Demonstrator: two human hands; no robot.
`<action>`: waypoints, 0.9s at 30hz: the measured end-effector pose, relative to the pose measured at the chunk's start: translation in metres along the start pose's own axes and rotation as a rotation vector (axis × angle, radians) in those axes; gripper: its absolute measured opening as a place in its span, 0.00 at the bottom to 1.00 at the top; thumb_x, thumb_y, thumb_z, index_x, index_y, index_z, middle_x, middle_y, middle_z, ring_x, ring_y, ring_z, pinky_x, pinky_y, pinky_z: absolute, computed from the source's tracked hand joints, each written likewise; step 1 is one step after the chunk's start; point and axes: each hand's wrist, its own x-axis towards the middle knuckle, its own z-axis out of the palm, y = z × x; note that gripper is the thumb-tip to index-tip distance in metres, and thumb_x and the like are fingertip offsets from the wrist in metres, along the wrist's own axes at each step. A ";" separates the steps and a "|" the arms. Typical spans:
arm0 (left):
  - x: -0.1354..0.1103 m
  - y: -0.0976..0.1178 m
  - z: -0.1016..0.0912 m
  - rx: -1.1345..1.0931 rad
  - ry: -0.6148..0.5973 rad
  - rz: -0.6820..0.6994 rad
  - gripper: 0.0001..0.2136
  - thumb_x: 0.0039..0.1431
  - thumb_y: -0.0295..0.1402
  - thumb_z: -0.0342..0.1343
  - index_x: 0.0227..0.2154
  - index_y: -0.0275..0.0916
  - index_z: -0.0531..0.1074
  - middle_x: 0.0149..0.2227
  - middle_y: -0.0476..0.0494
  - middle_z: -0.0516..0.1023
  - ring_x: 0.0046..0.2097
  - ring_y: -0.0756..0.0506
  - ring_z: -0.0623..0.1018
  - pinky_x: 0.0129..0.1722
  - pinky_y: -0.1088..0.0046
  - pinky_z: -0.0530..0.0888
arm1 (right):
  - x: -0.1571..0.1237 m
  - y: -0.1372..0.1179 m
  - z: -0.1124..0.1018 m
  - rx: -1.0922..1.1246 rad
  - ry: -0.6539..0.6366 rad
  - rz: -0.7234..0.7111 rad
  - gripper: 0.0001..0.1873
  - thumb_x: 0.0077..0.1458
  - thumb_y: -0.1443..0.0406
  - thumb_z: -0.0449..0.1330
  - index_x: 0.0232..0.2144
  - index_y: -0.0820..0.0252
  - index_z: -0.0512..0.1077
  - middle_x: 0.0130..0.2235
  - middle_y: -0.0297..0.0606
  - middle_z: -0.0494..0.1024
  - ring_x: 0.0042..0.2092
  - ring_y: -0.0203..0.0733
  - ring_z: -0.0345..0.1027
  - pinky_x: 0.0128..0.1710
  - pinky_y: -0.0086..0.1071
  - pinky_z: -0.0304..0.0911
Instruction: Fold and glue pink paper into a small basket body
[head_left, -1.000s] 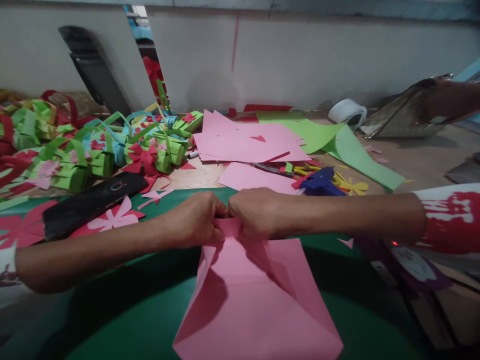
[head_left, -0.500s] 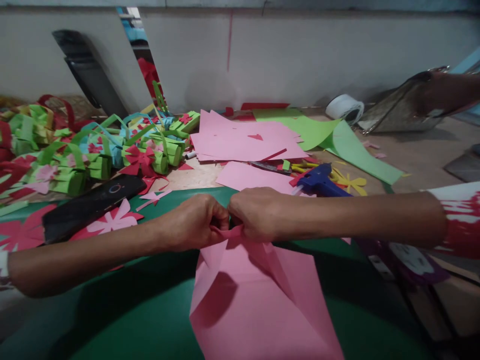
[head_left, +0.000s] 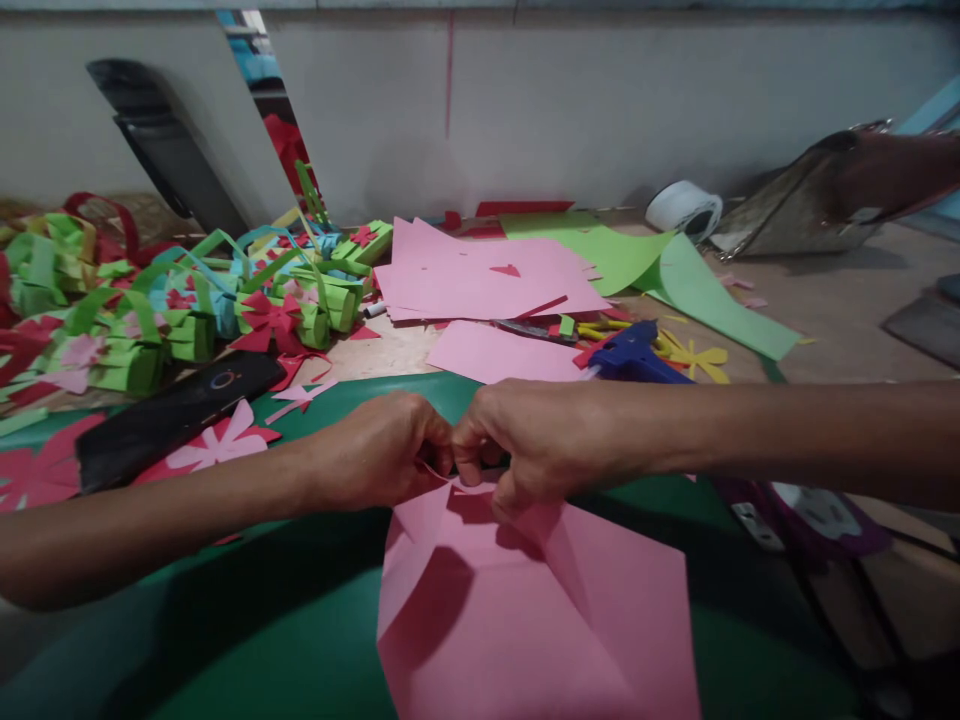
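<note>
- By the green surface's left edge (head_left: 285, 640): large red paper flower (head_left: 45, 465).
- Along the left end of the table (head_left: 847, 320), reaching toward its back edge: small paper baskets (head_left: 191, 335) in green, red, yellow and blue, heaped together, several bearing paper flowers.
- At the green surface's back edge, just in front of the heap: black phone (head_left: 180, 415), set slantwise, with pink flower cutout (head_left: 221, 440) near it.
- Grips the far end of the folded pink sheet (head_left: 510, 620) in left hand (head_left: 375, 450), fingers curled in.
- Holds that sheet over the green surface, before the table's front edge — sides bent, near end running out of view.
- Toward the table's back edge, near its middle: pink paper stack (head_left: 480, 275).
- Pinches the same far end in right hand (head_left: 547, 430), fingers bent, close beside left hand.
- Near the table's front edge, right of middle: blue glue gun (head_left: 637, 352), then yellow flower (head_left: 701, 360).
- Farther back: green sheets (head_left: 720, 295), white roll (head_left: 679, 208).
- At the table's back right: bag (head_left: 810, 205).
</note>
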 end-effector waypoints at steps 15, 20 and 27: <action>-0.002 -0.003 0.001 0.102 0.024 0.056 0.04 0.48 0.27 0.52 0.21 0.38 0.69 0.18 0.56 0.62 0.22 0.54 0.57 0.19 0.79 0.52 | -0.003 -0.022 -0.006 -0.369 0.019 0.186 0.07 0.41 0.68 0.59 0.27 0.60 0.74 0.22 0.33 0.70 0.23 0.36 0.61 0.20 0.27 0.49; 0.000 0.007 -0.004 0.173 -0.028 -0.022 0.05 0.41 0.24 0.50 0.17 0.38 0.61 0.17 0.56 0.56 0.21 0.54 0.56 0.19 0.77 0.52 | 0.003 -0.016 -0.007 -0.350 0.003 0.232 0.08 0.39 0.68 0.59 0.27 0.63 0.73 0.22 0.35 0.71 0.23 0.37 0.62 0.19 0.27 0.50; 0.002 0.010 -0.005 0.327 0.014 0.061 0.06 0.43 0.25 0.51 0.19 0.39 0.60 0.17 0.55 0.58 0.21 0.52 0.56 0.20 0.75 0.51 | 0.013 -0.002 -0.007 -0.258 -0.068 0.223 0.10 0.38 0.64 0.63 0.27 0.64 0.74 0.23 0.35 0.72 0.24 0.38 0.64 0.19 0.27 0.51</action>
